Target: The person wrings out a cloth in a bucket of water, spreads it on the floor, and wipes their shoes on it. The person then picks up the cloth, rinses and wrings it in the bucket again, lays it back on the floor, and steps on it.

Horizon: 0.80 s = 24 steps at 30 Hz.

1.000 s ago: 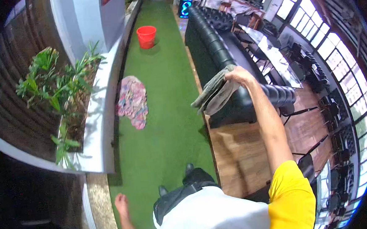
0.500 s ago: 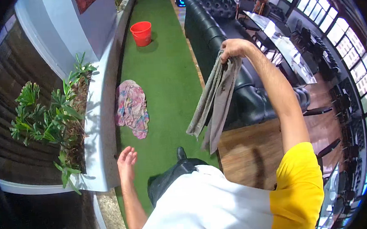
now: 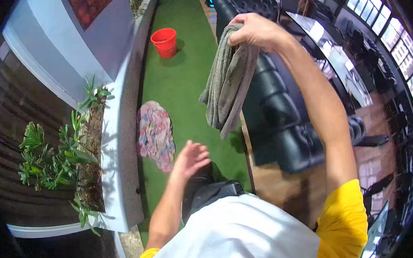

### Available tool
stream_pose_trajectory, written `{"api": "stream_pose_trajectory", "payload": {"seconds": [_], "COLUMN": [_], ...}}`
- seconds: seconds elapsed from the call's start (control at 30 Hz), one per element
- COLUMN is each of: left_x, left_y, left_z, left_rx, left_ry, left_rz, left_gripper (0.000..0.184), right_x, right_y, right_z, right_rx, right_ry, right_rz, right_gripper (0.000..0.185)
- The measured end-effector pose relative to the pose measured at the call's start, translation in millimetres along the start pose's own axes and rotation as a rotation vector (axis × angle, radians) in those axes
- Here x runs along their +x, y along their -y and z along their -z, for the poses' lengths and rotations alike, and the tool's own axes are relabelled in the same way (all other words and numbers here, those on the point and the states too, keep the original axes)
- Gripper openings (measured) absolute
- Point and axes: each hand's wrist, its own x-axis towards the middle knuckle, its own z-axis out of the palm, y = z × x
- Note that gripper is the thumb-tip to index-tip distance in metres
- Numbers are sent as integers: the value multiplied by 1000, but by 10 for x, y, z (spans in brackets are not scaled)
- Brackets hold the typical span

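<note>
A grey cloth hangs in folds from my right hand, which grips its top end in front of the black sofa. The cloth's lower end dangles above the green carpet. My left hand is in the air near my waist, fingers slightly curled and apart, with nothing in it. To its left, a crumpled pink floral cloth lies on the carpet. Farther ahead stands a red bucket with its handle down; what it contains, if anything, I cannot tell.
A white planter ledge with green plants runs along the left. On the right is the tufted black leather sofa, with a glossy table and chairs beyond it. Green carpet stretches ahead between them.
My right hand has risen and moved slightly left, and the cloth hangs more bunched together. My left hand has moved right, towards my middle. The camera view has shifted a little.
</note>
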Motion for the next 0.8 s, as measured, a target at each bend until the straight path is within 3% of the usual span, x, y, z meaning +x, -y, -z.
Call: {"api": "stream_pose_trajectory", "payload": {"seconds": [0.1, 0.17, 0.2, 0.33, 0.4, 0.43, 0.5, 0.67, 0.8], "left_x": [1016, 1590, 1898, 2671, 2980, 3129, 3492, 3829, 4043], "left_y": [29, -70, -146, -640, -775, -828, -893, -900, -936], "left_z": [-394, -695, -784, -1294, -1436, -1485, -1496, -1488, -1412], "left_rx": [-78, -169, -280, -795, -931, -950, -866, -984, -1223], "left_ry": [58, 65, 99, 145, 263, 356, 302, -48, 30], "left_rz": [173, 152, 125, -57, -144, -236, -492, -400, -338], "left_gripper": [89, 101, 107, 123, 117, 114, 106, 100, 99], "right_x": [233, 385, 539, 923, 1163, 1323, 1659, 2570, 3332], "right_y": [401, 627, 643, 659, 525, 433, 314, -292, -470], "right_z": [464, 856, 1068, 1403, 1364, 1325, 1204, 821, 549], "right_rx": [-9, -9, 89, -441, -752, -782, -654, -472, -494], "right_ry": [-81, -36, 98, 220, 167, 187, 227, 333, 474], "right_rz": [139, 151, 98, 2, -49, -15, -89, 6, 59], "right_gripper": [41, 49, 53, 68, 71, 58, 46, 29, 31]}}
